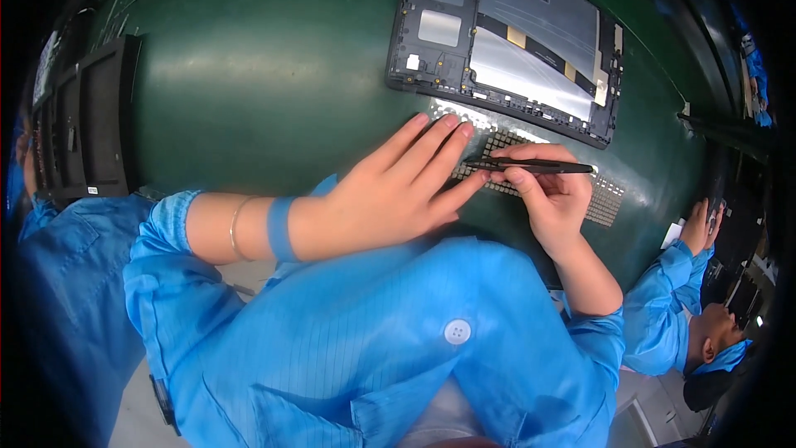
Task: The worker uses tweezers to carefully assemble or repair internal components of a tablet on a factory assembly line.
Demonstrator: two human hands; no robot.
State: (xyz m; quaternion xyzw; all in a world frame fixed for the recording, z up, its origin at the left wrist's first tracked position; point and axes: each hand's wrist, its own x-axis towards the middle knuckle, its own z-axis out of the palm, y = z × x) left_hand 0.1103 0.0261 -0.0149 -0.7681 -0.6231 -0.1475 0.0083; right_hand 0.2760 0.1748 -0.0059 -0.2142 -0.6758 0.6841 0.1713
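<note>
My left hand (396, 182) lies flat with its fingers apart, the fingertips resting on a clear sheet (446, 106) on the green tabletop. Rows of small grey square pieces (605, 202) are set on that sheet, partly hidden under both hands. Black tweezers (554, 166) are pinched in my right hand (557, 199), lying nearly level with their tips pointing left at the pieces beside my left fingers. Whether the tips grip a piece is too small to tell. Just beyond the sheet lies an opened tablet-like device (497, 41), its inside facing up.
At the far left is a black tray-like frame (106, 120) with thin strips (116, 17) behind it. A co-worker in blue (663, 307) sits at the right, hands (701, 228) near a small white card (672, 235). Another person's blue sleeve (75, 274) is at left.
</note>
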